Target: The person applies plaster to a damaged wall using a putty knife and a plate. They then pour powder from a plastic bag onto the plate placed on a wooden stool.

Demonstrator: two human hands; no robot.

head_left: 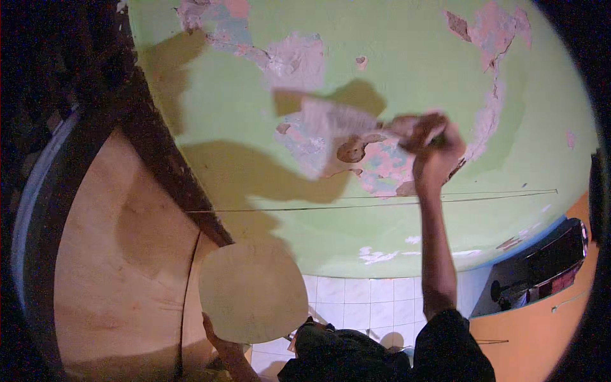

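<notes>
My right hand (434, 137) is raised to the green wall (235, 108), its fingers wrapped round the handle of a putty knife (338, 120). The wide blade points left over a patch of bare, flaking plaster (305, 149); motion blurs it, and I cannot tell whether it touches the wall. Just below the blade is a brown hole (351, 150) in the plaster. Low on the left, my left hand (214, 334) grips the edge of a round, pale board (253, 293). Most of its fingers are hidden behind the board.
A dark wooden frame (168, 149) edges the wall beside a light brown wooden panel (108, 254). A thin string (331, 207) crosses the wall. More peeled patches (490, 32) show at upper right. White tiles (363, 293) cover the floor; a dark-screened unit (547, 261) stands at right.
</notes>
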